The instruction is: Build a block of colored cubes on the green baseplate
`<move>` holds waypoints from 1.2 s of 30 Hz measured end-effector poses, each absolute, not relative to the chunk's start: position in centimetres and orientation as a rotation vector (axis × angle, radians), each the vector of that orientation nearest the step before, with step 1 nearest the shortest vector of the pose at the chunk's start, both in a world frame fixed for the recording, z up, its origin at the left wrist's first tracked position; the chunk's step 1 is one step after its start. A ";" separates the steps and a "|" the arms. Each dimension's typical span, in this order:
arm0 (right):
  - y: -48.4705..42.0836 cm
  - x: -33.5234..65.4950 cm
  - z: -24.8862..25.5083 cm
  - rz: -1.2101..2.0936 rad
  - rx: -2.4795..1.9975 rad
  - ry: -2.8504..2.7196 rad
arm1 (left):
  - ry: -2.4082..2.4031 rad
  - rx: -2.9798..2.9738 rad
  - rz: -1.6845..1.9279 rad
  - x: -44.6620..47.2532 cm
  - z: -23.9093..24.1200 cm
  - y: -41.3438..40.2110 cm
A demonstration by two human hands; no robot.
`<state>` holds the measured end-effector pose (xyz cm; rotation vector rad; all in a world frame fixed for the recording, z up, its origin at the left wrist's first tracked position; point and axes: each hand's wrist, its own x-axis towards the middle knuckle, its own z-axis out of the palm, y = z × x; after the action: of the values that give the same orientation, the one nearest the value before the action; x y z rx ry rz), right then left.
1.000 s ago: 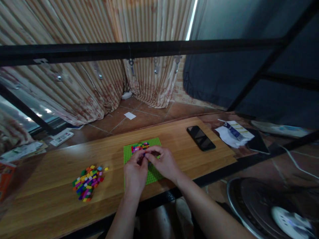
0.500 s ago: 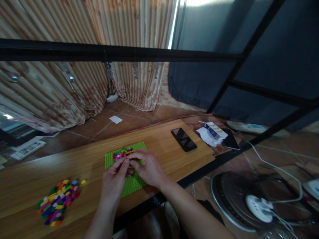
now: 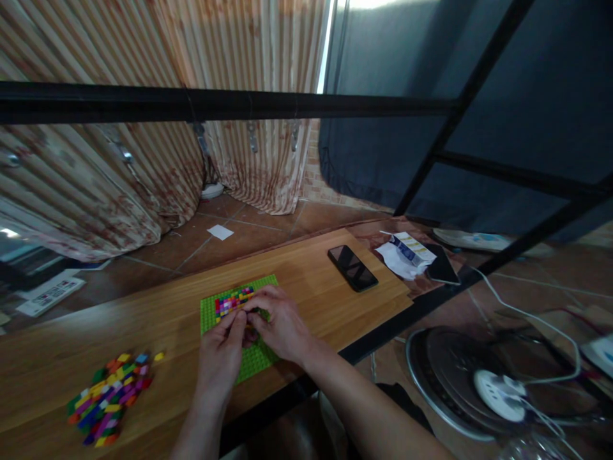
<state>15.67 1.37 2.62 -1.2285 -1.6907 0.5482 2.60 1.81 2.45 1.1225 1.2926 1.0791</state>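
A green studded baseplate [image 3: 258,363] lies on the wooden table, with a block of small coloured bricks [image 3: 230,303] set on its far part. Over the plate, my left hand [image 3: 224,342] has thumb and forefinger pinched together at the near edge of those bricks. My right hand [image 3: 278,322] meets it from the right, fingers curled and fingertips close to the left thumb. Whatever sits between the fingertips is hidden or too small to name. To the left lies a loose pile of bricks [image 3: 112,396] in many colours.
On the table [image 3: 306,275], a black phone [image 3: 353,268] lies right of the plate. Beyond the table's right end are a crumpled white packet [image 3: 407,254] and a dark flat device [image 3: 441,265]. A white power strip [image 3: 499,395] rests on a round dark base at lower right.
The view has shifted slightly. My right hand has drawn back a little, showing more of the bricks, while both hands stay pinched together over the plate.
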 end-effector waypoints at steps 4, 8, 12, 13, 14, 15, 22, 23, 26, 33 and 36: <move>1.4 15.6 2.4 0.529 -1.239 -1.684 | 1.306 1.206 1.074 2.7 2.4 1.7; 1.3 15.6 2.3 0.539 -1.226 -1.667 | 1.304 1.231 1.077 3.0 2.7 1.3; 1.6 16.5 1.9 0.563 -1.239 -1.616 | 1.308 1.182 1.107 2.8 2.6 1.4; 1.8 16.8 1.8 0.566 -1.245 -1.581 | 1.340 1.173 1.122 2.6 2.5 1.5; 2.0 17.2 1.7 0.566 -1.250 -1.539 | 1.378 1.166 1.135 2.3 2.4 1.6; 2.2 17.5 1.7 0.567 -1.258 -1.497 | 1.412 1.167 1.141 2.0 2.3 1.7; 2.2 17.3 0.4 0.582 -1.268 -1.546 | 1.489 1.472 1.061 1.4 1.9 1.5; 2.1 17.0 0.1 0.573 -1.277 -1.580 | 1.494 1.507 1.036 1.5 1.9 1.4; 2.1 16.3 -0.6 0.530 -1.311 -1.636 | 1.491 1.544 0.958 2.0 2.2 1.0; 2.5 16.5 -0.9 0.520 -1.359 -1.585 | 1.546 1.555 0.864 2.7 2.8 0.6; 2.5 16.6 -0.7 0.602 -1.383 -1.525 | 1.559 1.592 0.837 2.9 2.8 0.7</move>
<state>16.59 2.49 -0.67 -1.3832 -1.5252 0.6017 2.93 0.66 2.76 1.5924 1.5589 0.8366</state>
